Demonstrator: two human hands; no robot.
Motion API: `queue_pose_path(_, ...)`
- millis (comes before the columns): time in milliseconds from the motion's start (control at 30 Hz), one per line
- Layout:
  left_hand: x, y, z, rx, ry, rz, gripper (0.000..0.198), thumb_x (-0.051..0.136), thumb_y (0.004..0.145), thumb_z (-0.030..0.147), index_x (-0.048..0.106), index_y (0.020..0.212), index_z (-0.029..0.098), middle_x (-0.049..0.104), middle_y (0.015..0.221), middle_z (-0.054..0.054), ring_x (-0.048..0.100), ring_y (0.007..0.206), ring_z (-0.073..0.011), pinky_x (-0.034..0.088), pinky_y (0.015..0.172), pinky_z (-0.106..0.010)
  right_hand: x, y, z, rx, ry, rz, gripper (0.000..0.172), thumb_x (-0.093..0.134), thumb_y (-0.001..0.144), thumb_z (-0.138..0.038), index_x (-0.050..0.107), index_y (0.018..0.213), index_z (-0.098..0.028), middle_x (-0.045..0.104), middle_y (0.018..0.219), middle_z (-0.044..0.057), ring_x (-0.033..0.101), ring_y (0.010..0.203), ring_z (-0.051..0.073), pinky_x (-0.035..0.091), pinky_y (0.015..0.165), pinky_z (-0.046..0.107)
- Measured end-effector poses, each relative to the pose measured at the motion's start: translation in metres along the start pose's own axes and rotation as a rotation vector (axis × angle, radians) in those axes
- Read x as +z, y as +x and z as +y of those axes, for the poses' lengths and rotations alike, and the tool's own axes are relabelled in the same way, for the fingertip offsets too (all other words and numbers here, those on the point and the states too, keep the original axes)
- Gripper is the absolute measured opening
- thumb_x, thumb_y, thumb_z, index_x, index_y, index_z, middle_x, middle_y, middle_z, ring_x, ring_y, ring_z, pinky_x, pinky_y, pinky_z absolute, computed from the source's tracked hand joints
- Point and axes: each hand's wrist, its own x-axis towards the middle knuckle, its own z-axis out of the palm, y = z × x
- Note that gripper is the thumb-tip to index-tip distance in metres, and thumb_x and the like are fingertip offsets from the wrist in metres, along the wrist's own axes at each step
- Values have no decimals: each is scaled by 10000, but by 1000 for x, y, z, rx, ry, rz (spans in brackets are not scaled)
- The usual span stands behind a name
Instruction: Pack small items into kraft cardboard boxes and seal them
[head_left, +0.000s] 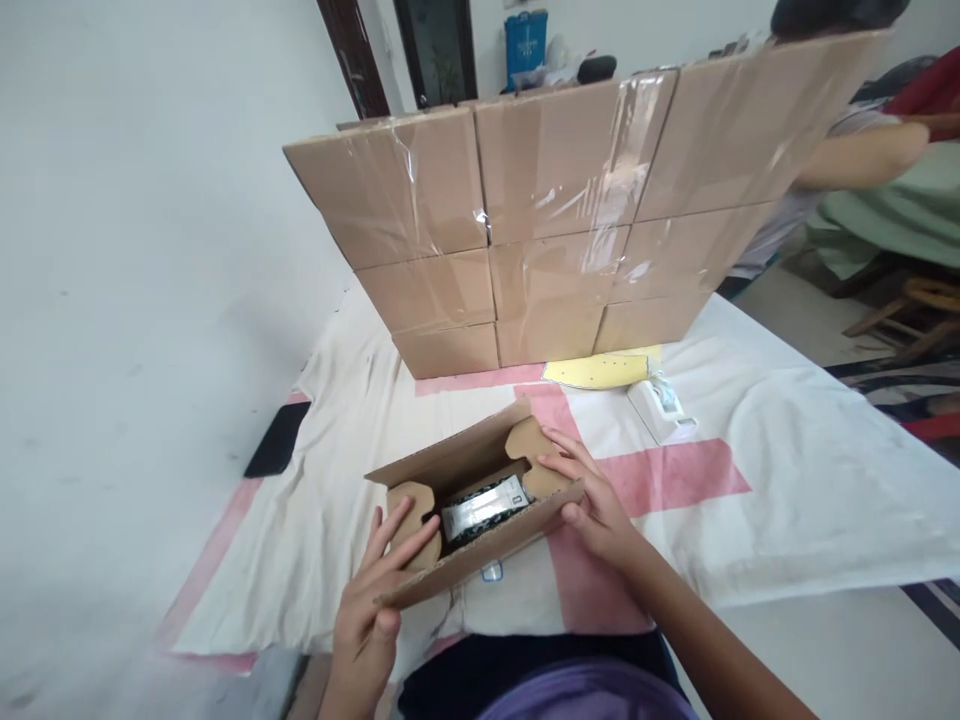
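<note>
A small open cardboard box [480, 545] lies on a white and pink cloth [787, 480] in front of me. Inside it sits a dark item with a silvery label [484, 505]. My left hand [379, 590] rests on the box's left end, fingers stretched over the left inner flap [411, 505], thumb at the front wall. My right hand [589, 500] is at the right end, fingers spread on the right inner flap [536, 455], thumb against the front edge. The long back flap stands up behind.
A wall of taped cardboard boxes [555, 220] stands at the far side of the cloth. A yellow sheet [600, 370] and a white tape dispenser [664, 410] lie before it. A black item [279, 440] lies left. Another person's arm [862, 160] shows at right.
</note>
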Motion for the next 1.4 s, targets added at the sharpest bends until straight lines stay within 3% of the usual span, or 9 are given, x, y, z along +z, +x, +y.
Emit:
queue_pose_path(100,2,-2,3,-65,-37,3,531,419,981,612,696,1283,275,692,1330,-64,398,1476,-314,188,1276,-556,1,2,-2,10,-1,13,461,527,980,-569,602,1344,-297,401,1585,98,374,1467,337,325,1194,516)
queue_pose_path(233,3,1,-4,-146,-108,81,366,510,989,426,662,1284,272,655,1390,-59,452,1443,-283,290,1241,-530,3,1,-4,-4,-16,39,413,510,1001,-514,603,1328,-280,412,1576,105,393,1457,323,338,1189,494)
queue_pose_path(500,15,6,-8,-108,-167,169,428,422,1010,473,647,1275,224,653,1375,-97,445,1441,-289,294,1235,-518,10,-22,-13,-44,-96,93,436,513,1000,-485,544,1388,-289,382,1591,107,364,1470,325,320,1196,528)
queue_pose_path(633,22,9,-2,-223,-223,355,394,557,965,433,591,1316,258,624,1404,-78,509,1382,-273,339,1211,-489,11,-27,-18,-4,-81,147,520,551,990,-420,432,1479,-290,448,1545,121,409,1442,310,372,1164,516)
queue_pose_path(767,25,16,3,-343,-246,382,485,626,924,433,543,1378,283,519,1523,-62,417,1456,-264,271,1249,-471,10,-26,-22,35,-120,192,611,593,964,-342,355,1525,-303,487,1503,120,487,1368,294,460,1087,480)
queue_pose_path(900,24,20,6,-369,-249,357,494,620,921,439,549,1380,274,514,1528,-61,407,1463,-262,272,1254,-462,9,-27,-27,-49,-221,173,516,576,964,-252,450,1460,-307,454,1516,115,427,1421,290,406,1147,503)
queue_pose_path(1000,22,17,5,-374,-191,367,471,607,927,450,569,1363,275,527,1516,-65,430,1447,-271,316,1232,-464,8,-29,-30,-100,-303,155,431,568,966,-223,537,1389,-298,418,1510,121,433,1408,290,432,1124,492)
queue_pose_path(1167,18,13,4,-221,-51,418,423,614,923,407,577,1318,261,528,1500,-97,465,1418,-281,410,1165,-459,7,-31,-33,-132,-399,131,466,568,962,-221,528,1423,-283,389,1510,142,436,1395,307,474,1076,497)
queue_pose_path(1400,11,34,22,170,475,331,378,624,904,274,595,1280,243,561,1442,-119,467,1400,-286,371,1171,-504,8,-31,-31,-65,-471,117,392,555,977,-278,574,1368,-251,387,1517,166,435,1393,335,502,1035,520)
